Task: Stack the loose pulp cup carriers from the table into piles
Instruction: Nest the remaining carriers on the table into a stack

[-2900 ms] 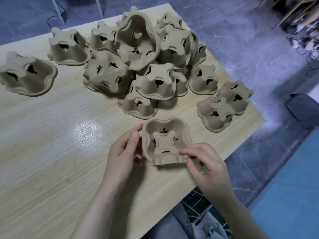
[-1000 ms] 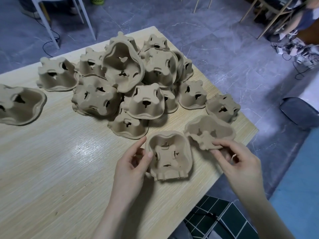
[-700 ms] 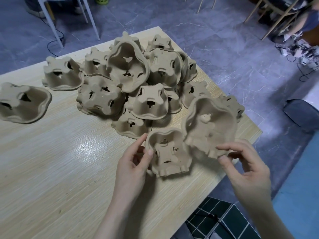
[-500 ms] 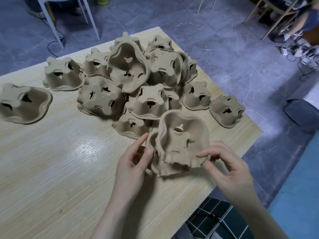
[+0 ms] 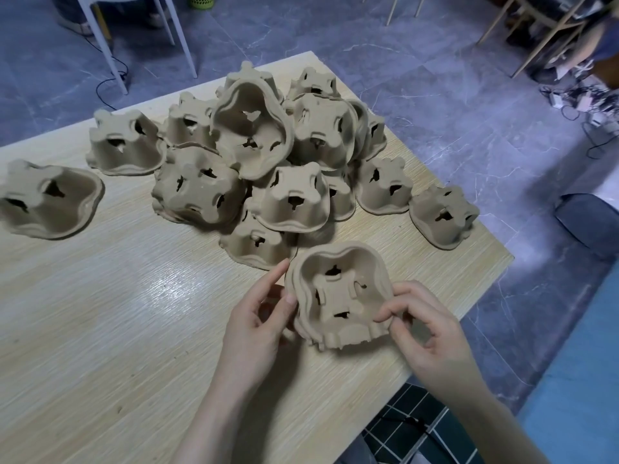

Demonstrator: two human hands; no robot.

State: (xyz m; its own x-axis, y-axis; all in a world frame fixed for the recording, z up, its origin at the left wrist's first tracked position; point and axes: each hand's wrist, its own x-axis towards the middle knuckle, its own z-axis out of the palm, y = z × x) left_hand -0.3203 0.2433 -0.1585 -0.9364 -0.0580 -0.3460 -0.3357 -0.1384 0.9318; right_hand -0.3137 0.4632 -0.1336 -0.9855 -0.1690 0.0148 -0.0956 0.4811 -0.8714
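A small pile of nested brown pulp cup carriers [image 5: 338,296] lies open side up near the table's front right edge. My left hand [image 5: 261,316] holds its left rim between thumb and fingers. My right hand [image 5: 425,326] pinches its right rim. Behind it a heap of several loose carriers [image 5: 268,155] is jumbled together, most of them upside down. A single carrier [image 5: 442,216] sits upside down near the right edge, and another single carrier [image 5: 50,202] lies on its side at the far left.
The light wooden table [image 5: 100,313] ends close to my right hand, with a drop to a grey tiled floor. White chair legs [image 5: 110,41] stand beyond the far edge. A dark bag [image 5: 586,219] lies on the floor to the right.
My right hand picked up a loose carrier from the right, turned it open side up and set it into the carrier my left hand holds. Both hands now hold the nested pile.
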